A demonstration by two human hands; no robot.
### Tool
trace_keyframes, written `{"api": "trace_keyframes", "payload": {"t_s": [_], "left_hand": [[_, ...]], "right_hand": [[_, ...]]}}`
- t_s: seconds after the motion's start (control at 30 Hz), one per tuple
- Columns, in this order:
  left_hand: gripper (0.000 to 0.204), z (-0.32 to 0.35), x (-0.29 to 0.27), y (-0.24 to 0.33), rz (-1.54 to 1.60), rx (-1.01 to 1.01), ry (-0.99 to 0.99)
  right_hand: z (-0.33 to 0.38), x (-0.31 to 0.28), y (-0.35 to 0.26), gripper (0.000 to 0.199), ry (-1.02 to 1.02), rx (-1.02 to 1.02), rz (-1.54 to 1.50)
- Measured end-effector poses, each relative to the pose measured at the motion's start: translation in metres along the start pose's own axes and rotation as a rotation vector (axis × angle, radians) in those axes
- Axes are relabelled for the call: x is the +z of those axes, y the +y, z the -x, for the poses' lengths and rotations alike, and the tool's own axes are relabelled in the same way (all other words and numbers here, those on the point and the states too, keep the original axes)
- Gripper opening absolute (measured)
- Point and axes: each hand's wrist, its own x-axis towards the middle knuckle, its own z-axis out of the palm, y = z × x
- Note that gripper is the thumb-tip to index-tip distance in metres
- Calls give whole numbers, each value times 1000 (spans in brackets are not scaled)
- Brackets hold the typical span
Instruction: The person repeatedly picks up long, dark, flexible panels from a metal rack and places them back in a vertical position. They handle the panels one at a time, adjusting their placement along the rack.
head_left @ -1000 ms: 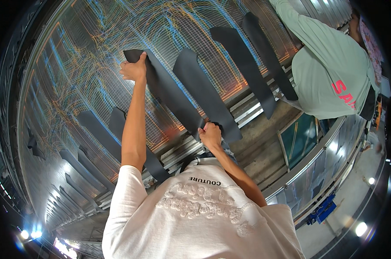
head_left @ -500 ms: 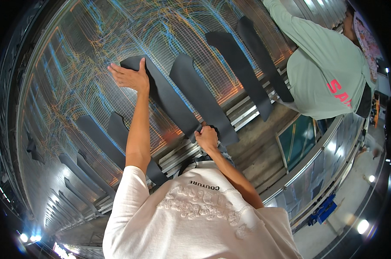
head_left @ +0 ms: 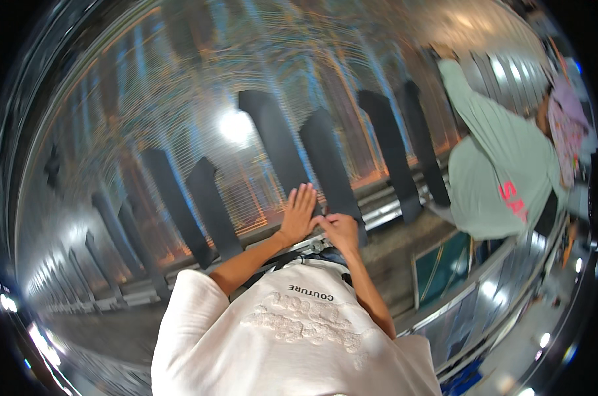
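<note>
Two hands at the foot of a dark strip.
Left hand (head_left: 297, 214) lies flat, fingers spread, on the dark strip (head_left: 330, 168); right hand (head_left: 339, 228) pinches its lower end.

Co-worker beside a shiny curved panel.
Green-shirted person (head_left: 503, 178) at right, arm raised to panel (head_left: 180, 99); dark strips (head_left: 391, 148) lined along it, more strips (head_left: 210, 208) at left; metal rail (head_left: 391, 201) beneath.

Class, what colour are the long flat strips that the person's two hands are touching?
Dark grey to black, plain; the strip under both hands shows best in the head view.
</note>
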Motion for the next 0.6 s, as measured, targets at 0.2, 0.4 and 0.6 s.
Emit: {"api": "trace_keyframes", "payload": {"t_s": [0.2,0.4,0.6], "left_hand": [[32,10,-69,4,519,-221,54],[29,111,-96,-23,163,-937,862],[39,241,-26,-39,-260,-1364,575]], "right_hand": [[6,-39,-13,36,-34,69,15],[5,-41,7,36,-106,-59,-51],[20,-29,15,33,-285,-215,82]]}}
